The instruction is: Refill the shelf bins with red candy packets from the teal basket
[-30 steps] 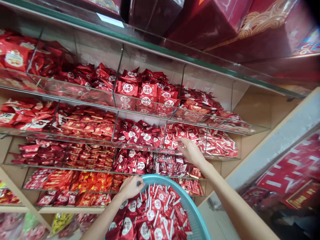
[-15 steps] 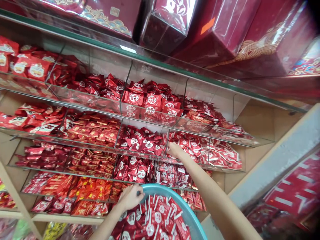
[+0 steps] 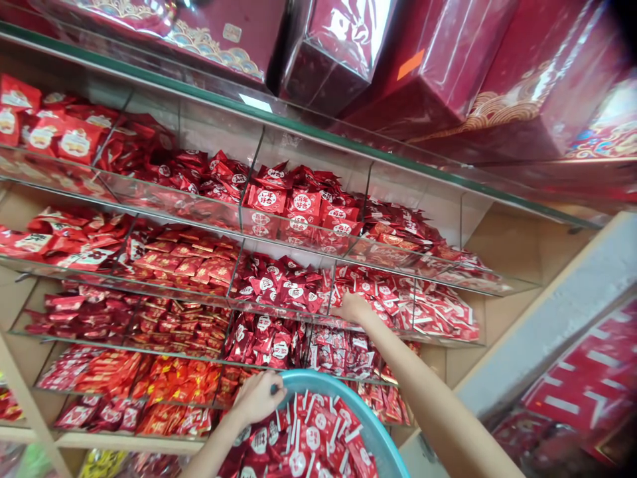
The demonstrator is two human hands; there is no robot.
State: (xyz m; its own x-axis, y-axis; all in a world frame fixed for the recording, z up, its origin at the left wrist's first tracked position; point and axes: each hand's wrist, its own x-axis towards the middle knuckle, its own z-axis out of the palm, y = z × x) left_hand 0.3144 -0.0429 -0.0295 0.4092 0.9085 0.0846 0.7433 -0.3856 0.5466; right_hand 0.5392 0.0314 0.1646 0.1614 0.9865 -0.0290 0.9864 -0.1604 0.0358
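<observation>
My left hand (image 3: 259, 396) is closed over the rim of a teal plastic basin (image 3: 365, 401), at its upper left. A small dark spot shows by the fingertips; what it is I cannot make out. Red and white candy packets (image 3: 318, 435) fill the basin. My right hand (image 3: 352, 307) reaches into a shelf compartment, low over small red packets (image 3: 381, 289) with white marks. Its fingers point left near the clear divider and are blurred, so I cannot see whether they hold a packet.
Clear-fronted shelf tiers hold several compartments of red packets (image 3: 301, 202). Above them a green-edged glass shelf (image 3: 318, 136) carries dark red gift boxes (image 3: 432, 60). A pale slanted post (image 3: 537, 305) stands at the right, with red packaging (image 3: 582, 372) beyond it.
My right hand has moved slightly down and right within the compartment, with its fingers now pointing left. My left hand stays on the basin rim; the view has shifted slightly.
</observation>
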